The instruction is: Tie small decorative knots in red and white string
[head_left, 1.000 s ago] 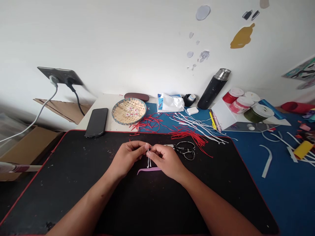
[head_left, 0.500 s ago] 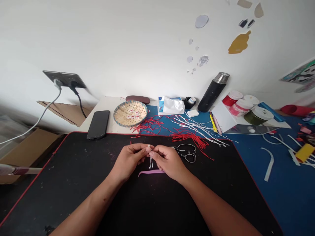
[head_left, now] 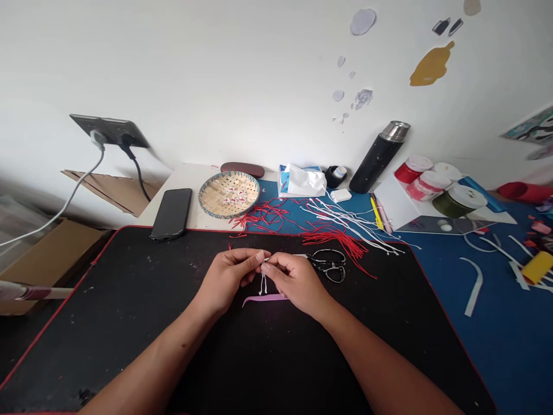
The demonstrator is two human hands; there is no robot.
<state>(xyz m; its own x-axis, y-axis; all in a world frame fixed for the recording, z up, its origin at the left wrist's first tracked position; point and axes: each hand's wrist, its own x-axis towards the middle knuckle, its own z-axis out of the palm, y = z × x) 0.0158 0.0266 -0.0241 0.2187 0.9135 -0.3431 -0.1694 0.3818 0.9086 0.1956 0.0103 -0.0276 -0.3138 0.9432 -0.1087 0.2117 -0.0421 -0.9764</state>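
My left hand (head_left: 228,275) and my right hand (head_left: 296,281) meet fingertip to fingertip above the black mat. Both pinch a small piece of white cord (head_left: 263,282), whose two thin ends dangle below the fingers. The part between the fingertips is mostly hidden. Under my right hand lie purple tweezers (head_left: 265,298), their bent tip pointing left. A pair of scissors (head_left: 330,264) rests just behind my right hand, its blades partly covered by it. Red cords (head_left: 339,241) and white cords (head_left: 345,222) lie in loose bunches beyond my hands.
A woven basket (head_left: 209,199) with small red and white pieces stands behind, beside a phone (head_left: 171,213). Farther right are a tissue pack (head_left: 287,187), a black flask (head_left: 380,158), yellow and pink pens (head_left: 377,213) and paint jars (head_left: 458,202). A black mat (head_left: 268,357) covers the front.
The view has shifted slightly. My hands stay pinched together on the white cord, and its dangling ends have swung a little to the left.
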